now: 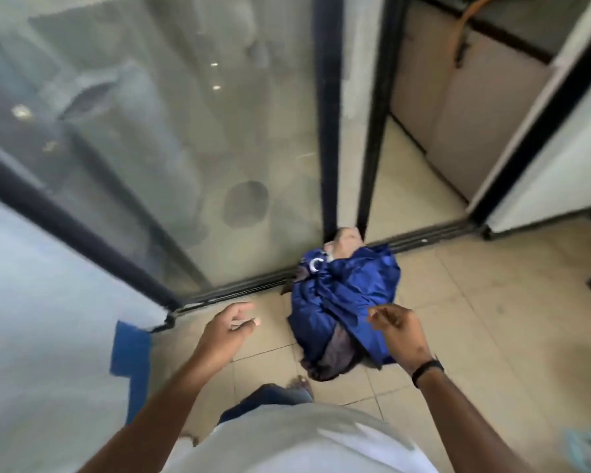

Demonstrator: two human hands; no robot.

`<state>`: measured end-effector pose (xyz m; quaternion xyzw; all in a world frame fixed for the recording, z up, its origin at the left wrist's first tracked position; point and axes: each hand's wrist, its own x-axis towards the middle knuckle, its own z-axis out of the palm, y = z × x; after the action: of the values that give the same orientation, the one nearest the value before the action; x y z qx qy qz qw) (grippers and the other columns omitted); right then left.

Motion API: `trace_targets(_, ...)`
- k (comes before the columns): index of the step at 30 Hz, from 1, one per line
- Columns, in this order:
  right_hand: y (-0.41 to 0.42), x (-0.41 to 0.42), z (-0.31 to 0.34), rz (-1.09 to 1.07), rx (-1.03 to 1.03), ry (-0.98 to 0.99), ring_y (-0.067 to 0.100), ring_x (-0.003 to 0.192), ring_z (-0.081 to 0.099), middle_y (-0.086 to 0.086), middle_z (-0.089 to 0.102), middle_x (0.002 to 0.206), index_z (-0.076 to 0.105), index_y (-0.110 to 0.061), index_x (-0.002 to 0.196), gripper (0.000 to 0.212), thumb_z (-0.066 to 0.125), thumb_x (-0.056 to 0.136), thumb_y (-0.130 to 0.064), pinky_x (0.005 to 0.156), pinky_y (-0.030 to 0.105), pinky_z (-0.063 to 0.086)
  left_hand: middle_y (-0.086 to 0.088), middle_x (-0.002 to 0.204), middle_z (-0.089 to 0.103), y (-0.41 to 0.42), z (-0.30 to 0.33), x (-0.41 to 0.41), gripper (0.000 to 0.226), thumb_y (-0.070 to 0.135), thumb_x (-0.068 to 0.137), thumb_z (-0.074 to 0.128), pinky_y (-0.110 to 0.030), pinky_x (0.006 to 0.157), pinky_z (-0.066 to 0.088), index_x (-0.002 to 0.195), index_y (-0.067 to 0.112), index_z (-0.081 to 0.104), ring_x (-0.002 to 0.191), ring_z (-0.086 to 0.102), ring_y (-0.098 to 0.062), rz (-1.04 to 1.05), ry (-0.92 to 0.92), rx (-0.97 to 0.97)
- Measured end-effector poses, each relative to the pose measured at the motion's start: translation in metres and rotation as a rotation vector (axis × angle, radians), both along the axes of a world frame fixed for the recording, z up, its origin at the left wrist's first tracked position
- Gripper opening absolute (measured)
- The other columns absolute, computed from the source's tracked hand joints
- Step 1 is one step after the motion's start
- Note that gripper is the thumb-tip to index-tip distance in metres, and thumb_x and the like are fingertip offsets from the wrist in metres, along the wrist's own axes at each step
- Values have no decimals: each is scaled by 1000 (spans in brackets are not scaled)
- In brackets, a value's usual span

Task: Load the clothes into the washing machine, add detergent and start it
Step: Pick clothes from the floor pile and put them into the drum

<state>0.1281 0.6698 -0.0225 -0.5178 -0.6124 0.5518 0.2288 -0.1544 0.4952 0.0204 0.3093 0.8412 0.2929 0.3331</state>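
Note:
A heap of clothes (pixel 348 295) lies on the tiled floor against the sliding door track, a shiny blue garment on top, darker cloth under it and a pale piece at its far end. My left hand (pixel 227 327) hovers to the left of the heap, fingers loosely curled, holding nothing. Above the near right part of the heap is my right hand (pixel 398 327), fingers relaxed and pointing left, also holding nothing; a black band sits on that wrist. No washing machine or detergent is in view.
A glass sliding door (pixel 171 138) with a dark frame fills the left. A narrow gap beside it opens onto a balcony floor (pixel 410 186). A white wall (pixel 553 172) stands at the right. My foot (pixel 299 384) is just short of the heap.

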Motion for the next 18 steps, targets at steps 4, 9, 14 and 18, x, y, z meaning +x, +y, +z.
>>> trace_targets(4, 30, 34, -8, -234, -55, -16, 32, 70, 67, 11, 72, 71, 69, -15, 75, 37, 57, 66, -49, 74, 53, 55, -2, 115, 66, 78, -15, 14, 36, 41, 82, 76, -27, 91, 46, 115, 39, 63, 102, 66, -13, -190, -59, -45)
trace_targets(9, 55, 25, -4, -295, -104, -147, 33, 77, 69, 4, 74, 76, 71, -18, 76, 15, 63, 89, -18, 72, 47, 57, -5, 120, 64, 155, -50, 22, 50, 46, 79, 74, -27, 93, 46, 126, 31, 63, 110, 63, -15, -387, -123, -129)
trace_targets(14, 73, 10, -16, -228, -165, -302, 18, 84, 69, -4, 74, 86, 72, -23, 80, 16, 63, 90, -16, 74, 32, 54, 0, 120, 63, 194, -95, 11, 40, 36, 88, 73, -26, 89, 46, 126, 28, 64, 113, 62, -16, -455, -137, -252)
trace_targets(18, 99, 2, -31, -234, -211, -375, 13, 81, 68, -8, 73, 89, 72, -24, 83, 16, 61, 92, -15, 68, 23, 51, 0, 129, 60, 214, -129, 13, 43, 34, 89, 71, -30, 96, 48, 130, 27, 62, 115, 61, -17, -466, -161, -285)
